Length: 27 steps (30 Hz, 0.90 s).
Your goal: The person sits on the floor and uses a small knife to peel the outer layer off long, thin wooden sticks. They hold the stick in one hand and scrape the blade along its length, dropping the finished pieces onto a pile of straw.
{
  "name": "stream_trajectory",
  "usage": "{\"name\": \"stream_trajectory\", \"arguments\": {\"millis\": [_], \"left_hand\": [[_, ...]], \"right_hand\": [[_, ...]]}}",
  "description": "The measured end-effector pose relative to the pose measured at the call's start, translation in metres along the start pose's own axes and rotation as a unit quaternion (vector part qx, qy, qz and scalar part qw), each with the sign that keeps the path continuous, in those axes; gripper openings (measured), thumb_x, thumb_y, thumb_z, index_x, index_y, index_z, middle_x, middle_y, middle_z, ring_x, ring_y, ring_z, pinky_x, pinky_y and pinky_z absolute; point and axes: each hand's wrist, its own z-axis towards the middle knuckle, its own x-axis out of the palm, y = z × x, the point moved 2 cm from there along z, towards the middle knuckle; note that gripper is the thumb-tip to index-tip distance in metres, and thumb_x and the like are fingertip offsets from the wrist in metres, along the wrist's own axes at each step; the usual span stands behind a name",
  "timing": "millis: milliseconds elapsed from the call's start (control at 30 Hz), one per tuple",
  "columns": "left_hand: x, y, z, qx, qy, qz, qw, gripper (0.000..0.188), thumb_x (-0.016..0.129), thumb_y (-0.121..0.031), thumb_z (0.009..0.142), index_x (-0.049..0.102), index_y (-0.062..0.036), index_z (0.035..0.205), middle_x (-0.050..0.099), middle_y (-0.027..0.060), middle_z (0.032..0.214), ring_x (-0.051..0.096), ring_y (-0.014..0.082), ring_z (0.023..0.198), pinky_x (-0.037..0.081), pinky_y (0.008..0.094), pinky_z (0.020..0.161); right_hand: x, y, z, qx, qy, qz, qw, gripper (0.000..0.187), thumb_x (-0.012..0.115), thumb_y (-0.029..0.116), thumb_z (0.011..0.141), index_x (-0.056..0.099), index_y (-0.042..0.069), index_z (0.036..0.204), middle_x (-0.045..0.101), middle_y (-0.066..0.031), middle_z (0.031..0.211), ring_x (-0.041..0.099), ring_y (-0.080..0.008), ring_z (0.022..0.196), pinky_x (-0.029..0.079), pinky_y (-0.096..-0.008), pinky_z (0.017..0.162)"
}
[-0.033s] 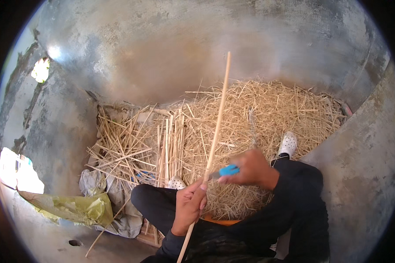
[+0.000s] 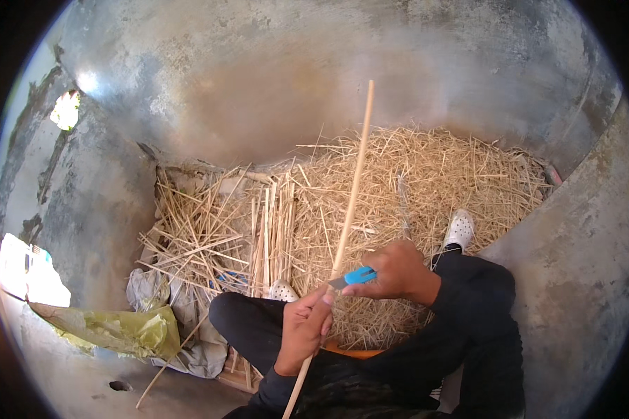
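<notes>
A long pale wooden stick (image 2: 353, 188) stands at a slant, from below my lap up past the straw in front of me. My left hand (image 2: 306, 322) is closed around its lower part, with the thumb along the stick. In my right hand (image 2: 400, 271) is a knife (image 2: 359, 276) with a blue handle. Its grey blade lies against the stick just above my left thumb; how deep the edge sits cannot be made out.
Straw-like shavings (image 2: 426, 174) cover the floor ahead. Left of them are a row of sticks (image 2: 275, 223) and a loose heap of sticks (image 2: 196, 237). A yellow-green sheet (image 2: 119, 328) and grey sacking (image 2: 196, 349) lie at lower left. A concrete wall (image 2: 293, 84) rises behind.
The stick's top has tilted slightly to the right. My right hand has shifted slightly left and turned, showing more of the blue handle. The left hand keeps its hold.
</notes>
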Motion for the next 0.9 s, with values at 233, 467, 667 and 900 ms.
{"name": "stream_trajectory", "arguments": {"millis": [233, 467, 667, 900], "left_hand": [[0.000, 0.002, -0.001, 0.041, 0.009, 0.018, 0.999, 0.032, 0.053, -0.014, 0.095, 0.055, 0.0023, 0.123, 0.040, -0.0078, 0.058, 0.033, 0.0000, 0.048, 0.025, 0.0174, 0.044], [-0.001, -0.003, -0.010, 0.044, -0.021, 0.087, 0.995, 0.031, 0.054, -0.014, 0.094, 0.057, 0.0006, 0.121, 0.040, -0.0092, 0.060, 0.032, -0.0009, 0.050, 0.023, 0.0174, 0.044], [0.001, -0.001, -0.011, 0.046, -0.005, 0.070, 0.996, 0.030, 0.054, -0.013, 0.094, 0.058, 0.0011, 0.121, 0.040, -0.0092, 0.062, 0.032, -0.0011, 0.052, 0.024, 0.0173, 0.045], [0.003, 0.002, -0.011, 0.060, -0.003, 0.099, 0.993, 0.032, 0.054, -0.010, 0.094, 0.055, 0.0031, 0.123, 0.040, -0.0099, 0.064, 0.032, -0.0014, 0.056, 0.025, 0.0171, 0.048]], "right_hand": [[0.008, -0.015, 0.009, 0.083, -0.004, -0.036, 0.996, 0.069, 0.055, 0.075, 0.071, 0.053, 0.010, 0.049, 0.048, -0.0085, 0.041, 0.052, -0.0266, 0.039, 0.042, -0.0378, 0.041], [0.008, -0.034, 0.015, 0.196, 0.032, -0.029, 0.980, 0.070, 0.052, 0.078, 0.070, 0.060, 0.011, 0.054, 0.050, -0.0084, 0.043, 0.053, -0.0246, 0.038, 0.042, -0.0378, 0.040], [0.018, 0.004, 0.002, 0.036, 0.048, -0.062, 0.996, 0.071, 0.046, 0.079, 0.073, 0.064, 0.011, 0.059, 0.056, -0.0081, 0.049, 0.059, -0.0234, 0.046, 0.045, -0.0367, 0.043], [0.025, -0.010, -0.001, 0.104, 0.049, -0.036, 0.993, 0.074, 0.047, 0.080, 0.071, 0.064, 0.009, 0.059, 0.055, -0.0095, 0.048, 0.058, -0.0260, 0.045, 0.045, -0.0388, 0.044]]}}
